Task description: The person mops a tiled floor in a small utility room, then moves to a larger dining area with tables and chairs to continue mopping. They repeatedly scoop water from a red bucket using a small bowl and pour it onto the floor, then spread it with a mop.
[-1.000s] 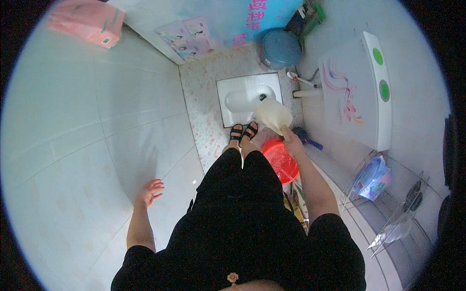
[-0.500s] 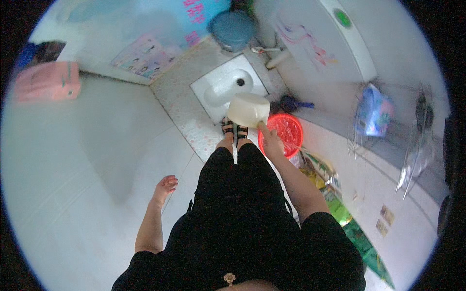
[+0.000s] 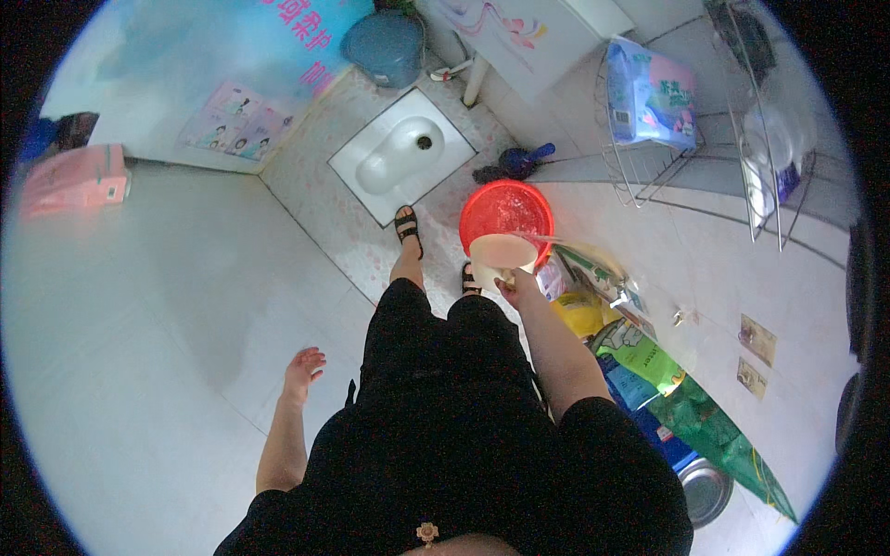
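My right hand [image 3: 515, 290] is closed round the handle of a cream plastic water dipper [image 3: 491, 269]. The dipper hangs over the near edge of a red bucket [image 3: 475, 218], covering part of its rim. Water glints in the bucket; how much is in the dipper I cannot make out. Off to my left, my left hand [image 3: 304, 369] hangs in the air with its fingers loosely bent apart and nothing in it. Ahead, a white squat toilet [image 3: 369, 153] is set in the floor, beyond my sandalled feet.
Behind the bucket stands a dark blue brush [image 3: 527, 161]. A lidded grey-blue bin [image 3: 385, 51] is at the far corner. Wire racks [image 3: 640, 176] jut from the right wall, above bags and a green net sack [image 3: 709, 422]. Pink packaging [image 3: 79, 176] is at far left.
The dipper has come back from near the toilet to the bucket's near edge, its mouth now facing up more. My feet have moved apart, and the whole view has shifted. My left hand remains empty.
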{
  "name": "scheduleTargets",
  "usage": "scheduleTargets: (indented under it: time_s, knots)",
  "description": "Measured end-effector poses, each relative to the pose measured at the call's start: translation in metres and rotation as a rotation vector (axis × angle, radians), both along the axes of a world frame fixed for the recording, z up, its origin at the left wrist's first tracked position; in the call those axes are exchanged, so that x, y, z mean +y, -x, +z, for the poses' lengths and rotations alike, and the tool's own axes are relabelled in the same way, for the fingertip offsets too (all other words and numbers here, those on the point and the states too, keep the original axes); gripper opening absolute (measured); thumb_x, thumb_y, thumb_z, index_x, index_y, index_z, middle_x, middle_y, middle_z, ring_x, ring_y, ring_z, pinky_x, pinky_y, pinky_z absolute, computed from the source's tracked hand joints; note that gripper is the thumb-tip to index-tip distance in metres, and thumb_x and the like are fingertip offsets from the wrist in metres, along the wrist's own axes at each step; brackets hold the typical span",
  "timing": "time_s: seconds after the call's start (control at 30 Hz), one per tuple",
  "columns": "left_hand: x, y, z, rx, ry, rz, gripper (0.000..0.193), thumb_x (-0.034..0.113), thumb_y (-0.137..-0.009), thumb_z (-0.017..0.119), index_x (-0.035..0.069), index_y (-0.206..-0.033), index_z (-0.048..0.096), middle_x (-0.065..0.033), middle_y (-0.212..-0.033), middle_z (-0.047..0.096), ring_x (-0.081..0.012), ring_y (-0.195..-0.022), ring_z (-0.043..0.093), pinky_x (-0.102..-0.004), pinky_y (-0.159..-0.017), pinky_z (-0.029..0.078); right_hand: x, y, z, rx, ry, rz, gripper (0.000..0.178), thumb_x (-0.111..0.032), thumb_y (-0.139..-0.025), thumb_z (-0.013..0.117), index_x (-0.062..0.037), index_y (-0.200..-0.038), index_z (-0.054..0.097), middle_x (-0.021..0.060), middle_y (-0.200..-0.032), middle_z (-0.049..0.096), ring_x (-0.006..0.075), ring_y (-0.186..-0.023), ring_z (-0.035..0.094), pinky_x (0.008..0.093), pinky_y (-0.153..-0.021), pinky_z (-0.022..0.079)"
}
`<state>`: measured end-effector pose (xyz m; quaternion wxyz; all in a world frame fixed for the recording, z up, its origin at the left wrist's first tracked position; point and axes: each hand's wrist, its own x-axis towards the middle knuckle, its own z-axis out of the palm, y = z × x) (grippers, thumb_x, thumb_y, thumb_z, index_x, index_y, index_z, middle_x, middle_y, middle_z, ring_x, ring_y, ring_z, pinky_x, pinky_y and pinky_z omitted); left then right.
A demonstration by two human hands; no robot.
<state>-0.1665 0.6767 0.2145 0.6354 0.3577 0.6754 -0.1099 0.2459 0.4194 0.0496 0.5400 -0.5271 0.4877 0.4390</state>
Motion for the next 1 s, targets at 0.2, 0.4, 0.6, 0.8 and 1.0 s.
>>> scheduleTargets:
  time_s: [0.2,0.4,0.6,0.8,1.0]
  knots:
    - [-0.137,0.057,0.001,-0.231,-0.010,-0.197,0.030,0.003,-0.080,0.049,0.005,-0.110,0.051,-0.0058,-0.096,0.059,-0.0151,-0.085,0.057,-0.0248,-0.069,0.046,-0.062,-0.028,-0.056,-0.060,-0.007,0.239,0.031,-0.009,-0.080,0.046,-0.0103,-0.110,0.041,0.0121,-0.095,0.049,0.0242,-0.073,0.054,0.0342,-0.057,0.052]
    - [-0.214,0.064,0.042,0.050,0.325,0.107,0.029,0.004,-0.078,0.057,0.004,-0.107,0.053,-0.0038,-0.095,0.058,-0.0129,-0.085,0.054,-0.0240,-0.074,0.043,-0.073,-0.040,-0.108,-0.375,0.367,1.079,0.041,-0.017,-0.080,0.046,-0.0116,-0.120,0.038,0.0138,-0.091,0.052,0.0245,-0.075,0.057,0.0318,-0.057,0.051]
    - [-0.203,0.072,0.076,0.088,0.284,0.044,0.038,0.008,-0.079,0.057,0.004,-0.115,0.046,-0.0066,-0.102,0.056,-0.0176,-0.097,0.054,-0.0323,-0.083,0.044,-0.048,-0.032,-0.140,-0.764,0.612,1.841,0.033,-0.018,-0.078,0.051,-0.0054,-0.107,0.046,0.0123,-0.080,0.059,0.0244,-0.065,0.059,0.0345,-0.055,0.048]
    - [-0.176,0.071,0.086,0.146,0.332,0.271,0.037,0.014,-0.081,0.056,0.004,-0.114,0.044,-0.0080,-0.108,0.054,-0.0183,-0.102,0.051,-0.0372,-0.087,0.041,-0.070,-0.045,-0.134,-0.242,-0.050,0.849,0.025,-0.021,-0.083,0.050,-0.0022,-0.100,0.051,0.0079,-0.062,0.054,0.0164,-0.044,0.050,0.0276,-0.040,0.043]
    - [-0.141,0.105,0.045,-0.086,0.224,-0.377,0.040,0.030,-0.085,0.046,0.003,-0.114,0.043,-0.0090,-0.112,0.050,-0.0218,-0.106,0.046,-0.0365,-0.087,0.037,-0.054,-0.044,-0.049,-0.211,-0.229,0.293,0.034,-0.002,-0.080,0.049,-0.0083,-0.113,0.046,0.0037,-0.077,0.053,0.0150,-0.059,0.052,0.0244,-0.043,0.040]
